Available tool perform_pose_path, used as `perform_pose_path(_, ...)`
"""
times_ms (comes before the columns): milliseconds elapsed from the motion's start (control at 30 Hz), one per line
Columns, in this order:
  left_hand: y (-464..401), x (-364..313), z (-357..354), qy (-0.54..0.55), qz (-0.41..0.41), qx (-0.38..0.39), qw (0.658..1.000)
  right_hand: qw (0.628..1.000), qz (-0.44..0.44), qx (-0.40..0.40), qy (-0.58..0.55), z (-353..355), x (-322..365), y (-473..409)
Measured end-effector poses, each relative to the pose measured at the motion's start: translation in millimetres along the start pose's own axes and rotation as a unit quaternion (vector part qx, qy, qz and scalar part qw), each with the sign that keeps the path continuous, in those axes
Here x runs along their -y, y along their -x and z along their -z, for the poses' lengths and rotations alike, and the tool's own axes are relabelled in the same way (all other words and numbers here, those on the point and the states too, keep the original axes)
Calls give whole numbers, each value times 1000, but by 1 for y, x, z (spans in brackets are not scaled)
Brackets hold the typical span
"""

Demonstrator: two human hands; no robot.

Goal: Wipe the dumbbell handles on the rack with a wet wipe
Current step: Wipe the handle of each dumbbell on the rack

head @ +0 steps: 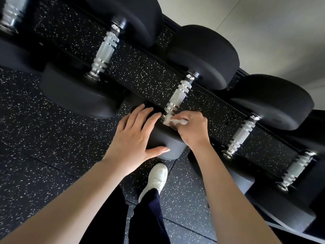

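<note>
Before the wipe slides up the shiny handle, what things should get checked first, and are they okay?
1. Wet wipe held in the right hand: ok, fingers pinch it.
2. Wipe touching the handle: ok, pressed at its near end.
3. Left hand steadying the dumbbell: ok, it rests flat on the near black head.
4. Path up the handle free: ok, nothing covers the bare metal.
5. Wipe wet enough: cannot tell.
6. Foot safe: the white shoe is right below the near head, not ok if the dumbbell rolls off.
</note>
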State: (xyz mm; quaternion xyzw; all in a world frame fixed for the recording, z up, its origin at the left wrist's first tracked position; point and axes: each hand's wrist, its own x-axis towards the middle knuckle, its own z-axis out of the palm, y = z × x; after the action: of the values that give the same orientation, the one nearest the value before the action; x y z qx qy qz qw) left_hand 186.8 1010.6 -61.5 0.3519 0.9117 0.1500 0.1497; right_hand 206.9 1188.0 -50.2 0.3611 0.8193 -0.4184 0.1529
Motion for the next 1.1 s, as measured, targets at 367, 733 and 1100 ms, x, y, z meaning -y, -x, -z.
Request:
perform_pose_path(367, 0, -1, 1, 5, -5, 3, 1000, 978, -95, -4, -187, -14, -20, -6)
perform_pose_path(733, -1, -1, 1, 5, -6, 4, 1000, 974, -87, 3, -211, -15, -20, -10)
perform_pose_path(1100, -1, -1, 0, 4, -11, -7, 1000, 913, -116, -57, -387, -8, -18, -26)
